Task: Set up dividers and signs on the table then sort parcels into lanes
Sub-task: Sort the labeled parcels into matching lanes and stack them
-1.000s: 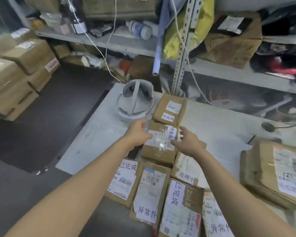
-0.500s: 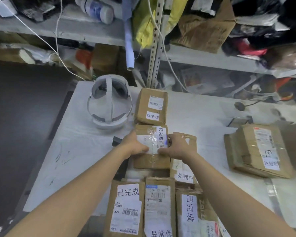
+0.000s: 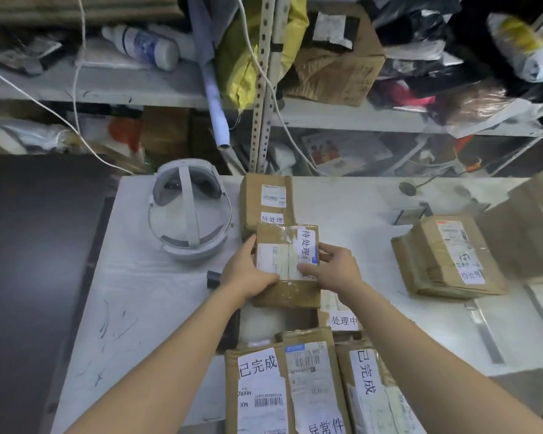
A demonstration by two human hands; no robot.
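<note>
Gripping the taped parcel [image 3: 287, 264] between our left hand [image 3: 248, 272] and right hand [image 3: 334, 270], just in front of the far parcel [image 3: 267, 202] on the table [image 3: 132, 277], we risk nudging that neighbour askew if we push forward.

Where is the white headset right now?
The white headset sits at the table's far left, just left of the cardboard parcels, unheld.

Matt brown cardboard parcel [image 3: 285, 265] under glossy clear tape and white paper labels, on a scuffed white table [image 3: 157, 296].
</note>
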